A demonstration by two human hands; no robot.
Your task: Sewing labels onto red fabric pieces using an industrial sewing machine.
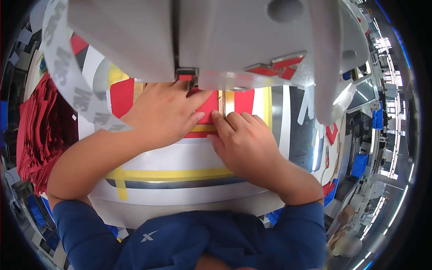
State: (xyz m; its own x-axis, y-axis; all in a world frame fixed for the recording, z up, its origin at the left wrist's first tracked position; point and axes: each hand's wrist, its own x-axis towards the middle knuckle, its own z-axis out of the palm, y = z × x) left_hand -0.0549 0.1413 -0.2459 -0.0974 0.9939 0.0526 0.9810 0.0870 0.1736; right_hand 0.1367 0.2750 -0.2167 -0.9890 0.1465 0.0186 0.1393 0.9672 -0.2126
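Note:
A red sheet piece (208, 106), cloth or leather by its look, lies within a narrow brown and gold frame (221, 101) on the white work surface under a grey machine head. Across its left part rests my left hand (164, 110), open, fingers stretched forward and thumb apart at the red piece. The machine hides some of these fingertips. On the right, my right hand (247, 139) presses its index fingertip beside the frame's upright strip. Its thumb lies apart at the lower edge, and the other fingers bend over the strip. More red material (122, 96) shows left and right of the frame.
The grey machine head (252, 40) hangs low over both hands. A curved white printed tape (74, 85) dangles near my left forearm. Left stands a thick stack of red sheets (45, 130). Yellow tape (180, 174) borders the work surface; blue bins (359, 165) are at right.

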